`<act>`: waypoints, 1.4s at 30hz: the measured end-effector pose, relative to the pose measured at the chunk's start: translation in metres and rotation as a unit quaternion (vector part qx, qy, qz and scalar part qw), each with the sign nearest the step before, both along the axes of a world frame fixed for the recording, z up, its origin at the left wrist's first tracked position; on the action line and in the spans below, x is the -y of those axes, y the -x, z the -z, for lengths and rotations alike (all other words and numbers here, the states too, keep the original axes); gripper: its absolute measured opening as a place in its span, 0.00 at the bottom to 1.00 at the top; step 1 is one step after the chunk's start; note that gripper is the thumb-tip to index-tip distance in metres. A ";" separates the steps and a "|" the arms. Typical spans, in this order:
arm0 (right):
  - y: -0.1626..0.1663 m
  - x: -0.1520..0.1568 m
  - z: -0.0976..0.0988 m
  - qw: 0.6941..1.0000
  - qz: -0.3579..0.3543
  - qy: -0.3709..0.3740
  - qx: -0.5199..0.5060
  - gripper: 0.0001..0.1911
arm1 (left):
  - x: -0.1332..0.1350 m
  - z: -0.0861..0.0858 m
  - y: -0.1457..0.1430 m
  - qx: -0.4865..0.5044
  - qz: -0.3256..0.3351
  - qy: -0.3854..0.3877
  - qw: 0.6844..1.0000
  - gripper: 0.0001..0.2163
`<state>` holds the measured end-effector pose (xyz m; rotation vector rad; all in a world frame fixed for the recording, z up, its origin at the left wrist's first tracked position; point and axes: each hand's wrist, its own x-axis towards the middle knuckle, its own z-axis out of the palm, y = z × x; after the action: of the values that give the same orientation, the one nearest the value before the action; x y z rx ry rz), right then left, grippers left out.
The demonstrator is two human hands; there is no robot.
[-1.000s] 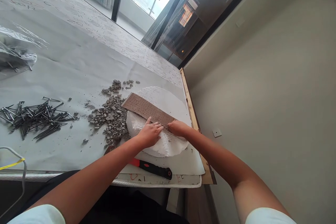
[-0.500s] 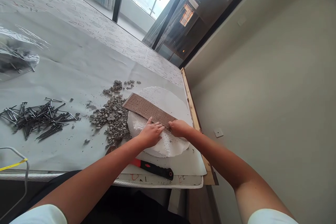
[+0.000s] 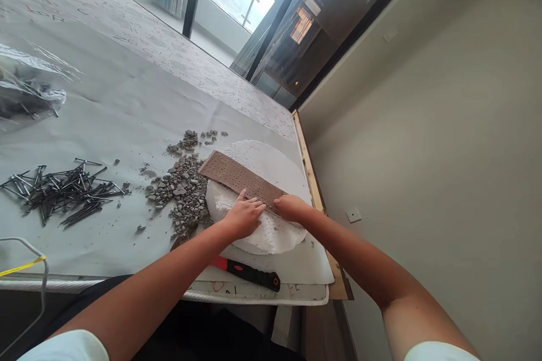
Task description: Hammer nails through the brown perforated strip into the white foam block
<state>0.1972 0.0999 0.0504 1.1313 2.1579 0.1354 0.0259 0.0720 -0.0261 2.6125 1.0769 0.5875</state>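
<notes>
A brown perforated strip (image 3: 237,176) lies across a round white foam disc (image 3: 271,166) near the table's right edge. My left hand (image 3: 244,216) rests on the foam with its fingers stretched flat against the strip's near end. My right hand (image 3: 289,207) is closed on that same near end of the strip, pressing it on the foam. A heap of grey rubble (image 3: 182,192) lies just left of the disc.
A pile of dark nails (image 3: 63,189) lies at the left, a clear plastic bag (image 3: 29,96) behind it. A red-and-black handled tool (image 3: 248,272) lies under my left forearm by the near edge. A wall (image 3: 444,141) stands to the right.
</notes>
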 end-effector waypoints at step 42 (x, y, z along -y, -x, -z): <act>-0.005 0.010 -0.046 0.993 -0.062 -0.012 -0.105 0.11 | 0.006 -0.004 -0.004 0.005 -0.014 -0.005 1.000 0.21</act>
<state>0.2023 0.0903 0.0961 1.0656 2.4187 0.1013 0.0302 0.0663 -0.0220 2.6049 1.1127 0.6121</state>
